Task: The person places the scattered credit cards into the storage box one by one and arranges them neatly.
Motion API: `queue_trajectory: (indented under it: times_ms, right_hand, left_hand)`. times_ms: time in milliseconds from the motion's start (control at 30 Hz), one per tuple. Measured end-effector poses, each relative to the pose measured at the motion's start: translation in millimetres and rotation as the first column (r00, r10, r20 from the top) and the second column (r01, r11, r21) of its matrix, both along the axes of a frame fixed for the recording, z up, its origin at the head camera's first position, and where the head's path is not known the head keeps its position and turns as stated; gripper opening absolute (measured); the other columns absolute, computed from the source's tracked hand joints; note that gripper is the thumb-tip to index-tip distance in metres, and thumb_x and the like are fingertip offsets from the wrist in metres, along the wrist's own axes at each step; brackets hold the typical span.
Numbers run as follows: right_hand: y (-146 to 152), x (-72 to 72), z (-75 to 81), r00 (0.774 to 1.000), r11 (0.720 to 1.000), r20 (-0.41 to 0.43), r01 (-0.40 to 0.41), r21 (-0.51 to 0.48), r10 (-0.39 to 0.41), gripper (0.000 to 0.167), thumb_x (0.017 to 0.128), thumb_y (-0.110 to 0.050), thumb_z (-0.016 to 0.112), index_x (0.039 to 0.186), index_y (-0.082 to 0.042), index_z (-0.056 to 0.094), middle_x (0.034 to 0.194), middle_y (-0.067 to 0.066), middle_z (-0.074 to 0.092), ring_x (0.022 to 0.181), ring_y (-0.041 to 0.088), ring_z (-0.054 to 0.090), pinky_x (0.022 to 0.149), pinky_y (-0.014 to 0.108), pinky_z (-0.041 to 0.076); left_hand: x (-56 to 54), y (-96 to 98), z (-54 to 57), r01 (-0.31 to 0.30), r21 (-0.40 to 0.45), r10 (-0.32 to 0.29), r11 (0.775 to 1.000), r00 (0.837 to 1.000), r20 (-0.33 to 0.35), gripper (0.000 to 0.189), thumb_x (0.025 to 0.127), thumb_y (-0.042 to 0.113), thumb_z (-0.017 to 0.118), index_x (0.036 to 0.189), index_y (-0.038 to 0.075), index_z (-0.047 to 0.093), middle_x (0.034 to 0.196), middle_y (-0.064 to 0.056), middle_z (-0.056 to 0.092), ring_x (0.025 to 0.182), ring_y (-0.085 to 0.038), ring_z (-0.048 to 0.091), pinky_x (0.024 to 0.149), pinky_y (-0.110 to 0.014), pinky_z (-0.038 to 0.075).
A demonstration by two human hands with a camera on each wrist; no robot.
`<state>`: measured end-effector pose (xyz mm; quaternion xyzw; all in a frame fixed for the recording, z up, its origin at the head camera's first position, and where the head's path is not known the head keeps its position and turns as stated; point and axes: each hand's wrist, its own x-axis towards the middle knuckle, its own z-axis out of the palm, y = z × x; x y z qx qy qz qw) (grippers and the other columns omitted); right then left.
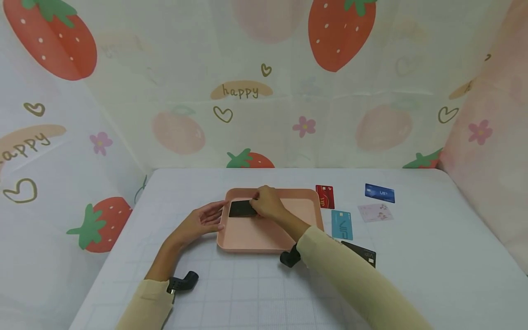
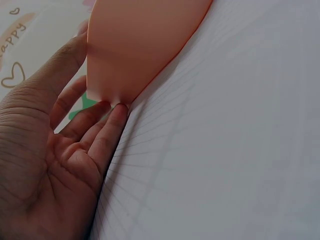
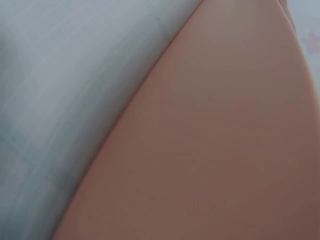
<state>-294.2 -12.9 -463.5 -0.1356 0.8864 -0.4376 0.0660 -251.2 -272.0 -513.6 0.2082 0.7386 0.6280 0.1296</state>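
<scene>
A pink rectangular tray [image 1: 270, 245] lies on the table. My left hand [image 1: 202, 222] is at its left side, with fingertips and thumb touching the tray's wall [image 2: 135, 45]; the fingers are fairly straight. Over the upper left part of the tray, my right hand [image 1: 268, 204] pinches the right end of a black flat rectangular thing [image 1: 241, 209]. Its right end is hidden under the fingers, and its exact kind is too small to tell. The right wrist view shows only the tray's surface [image 3: 210, 130] and tablecloth, with neither the fingers nor the black thing.
Right of the tray lie several cards: a red one [image 1: 325, 197], a light blue one [image 1: 342, 225], a dark blue one [image 1: 379, 193] and a pale pink one [image 1: 376, 212]. A black card [image 1: 363, 253] is partly covered by the right sleeve [image 1: 350, 279]. Patterned cloth surrounds the table.
</scene>
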Motion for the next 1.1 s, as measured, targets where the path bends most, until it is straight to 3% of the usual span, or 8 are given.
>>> queue_trajectory:
  times_ms: [133, 467, 667, 767, 933, 1100]
  right_hand:
    - [1, 0.9, -0.5, 1.000, 1.000, -0.004, -0.001, -0.001, 0.001, 0.012, 0.095, -0.004, 0.065, 0.097, 0.006, 0.071, 0.071, 0.010, 0.065, 0.043, 0.008, 0.057, 0.042, 0.020, 0.051]
    - [3, 2.8, 0.1, 0.995, 0.998, -0.097, -0.007, 0.068, 0.014, 0.012, 0.093, -0.005, 0.066, 0.094, 0.004, 0.074, 0.078, 0.010, 0.071, 0.056, 0.011, 0.059, 0.050, 0.020, 0.048]
    - [5, 5.5, 4.2, 0.998, 0.999, -0.057, -0.018, 0.038, 0.020, 0.015, 0.095, -0.005, 0.063, 0.099, 0.006, 0.072, 0.071, 0.007, 0.070, 0.048, 0.010, 0.058, 0.046, 0.021, 0.050]
    - [7, 6.1, 6.0, 0.997, 0.998, -0.079, -0.014, 0.063, 0.019, 0.014, 0.095, -0.007, 0.065, 0.097, 0.004, 0.073, 0.071, 0.006, 0.070, 0.048, 0.009, 0.057, 0.047, 0.020, 0.048]
    - [12, 7.1, 11.0, 0.992, 0.996, -0.125, -0.023, 0.087, 0.034, 0.014, 0.094, -0.010, 0.067, 0.093, 0.002, 0.075, 0.074, 0.006, 0.071, 0.054, 0.010, 0.058, 0.049, 0.020, 0.045]
    - [20, 12.4, 21.0, 0.991, 0.996, -0.126, -0.031, 0.084, 0.042, 0.015, 0.095, -0.014, 0.068, 0.097, -0.001, 0.076, 0.087, 0.007, 0.070, 0.074, 0.017, 0.063, 0.059, 0.026, 0.052]
  left_hand:
    - [1.7, 0.8, 2.1, 0.007, -0.003, -0.007, 1.000, 1.000, -0.009, 0.074, 0.089, 0.002, 0.077, 0.153, -0.002, 0.040, 0.159, -0.021, 0.037, 0.145, -0.039, 0.037, 0.109, -0.023, 0.042]
    - [2.3, 0.0, 1.1, 0.013, 0.016, -0.013, 1.000, 1.000, 0.004, 0.074, 0.089, -0.001, 0.076, 0.153, -0.002, 0.039, 0.159, -0.022, 0.037, 0.144, -0.039, 0.036, 0.109, -0.023, 0.042]
    - [1.5, 0.9, 0.6, 0.004, -0.003, -0.004, 1.000, 1.000, -0.005, 0.074, 0.088, 0.003, 0.078, 0.153, 0.001, 0.041, 0.159, -0.018, 0.039, 0.144, -0.035, 0.039, 0.109, -0.022, 0.042]
    - [0.5, 0.7, -0.7, 0.005, -0.008, -0.005, 1.000, 1.000, -0.003, 0.074, 0.089, 0.003, 0.078, 0.153, 0.002, 0.041, 0.159, -0.017, 0.039, 0.145, -0.034, 0.038, 0.109, -0.022, 0.042]
    - [0.4, 0.1, -1.2, 0.000, -0.018, 0.000, 1.000, 1.000, -0.006, 0.073, 0.089, 0.002, 0.077, 0.153, 0.002, 0.041, 0.159, -0.017, 0.039, 0.145, -0.034, 0.038, 0.109, -0.022, 0.042]
    - [0.7, 0.6, 0.1, -0.009, -0.033, 0.009, 0.999, 1.000, -0.012, 0.074, 0.089, 0.004, 0.078, 0.153, 0.002, 0.041, 0.159, -0.017, 0.039, 0.144, -0.035, 0.039, 0.108, -0.021, 0.043]
